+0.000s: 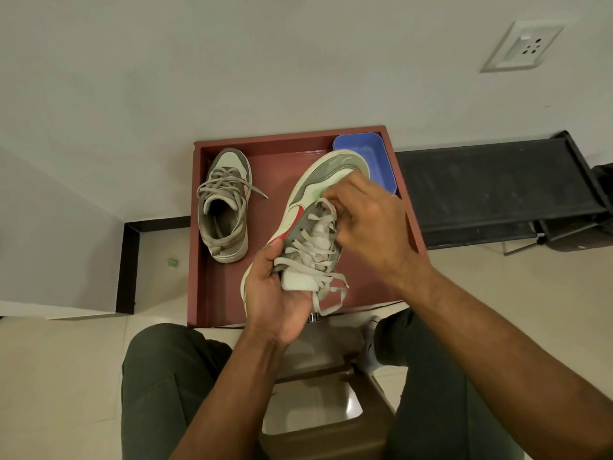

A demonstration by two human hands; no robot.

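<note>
In the head view, a grey and white shoe (297,207) with a red stripe is held up above a red-brown tray (225,293), with its toe pointed away from the person and one side turned upward. The heel end is gripped by the left hand (277,293): its fingers are curled under the sole and the thumb is pressed on the side, next to the red stripe. The right hand (368,224) is laid over the front of the shoe, with its fingers (335,194) bent tightly at the top of the laces (311,250). A pale green patch is seen on the toe panel just beside these fingertips. Whether a lace or some small thing is pinched there cannot be told. Loose lace ends hang beside the left palm. To the left of the left-hand fingers, a second shoe (225,207) stands upright in the tray, well apart from the held one. Beyond the right-hand fingers, a blue tub (381,161) is set in the tray's far corner and is partly hidden by the toe. Below both wrists, a brown stool (331,439) is seen between the person's knees on the floor.
</note>
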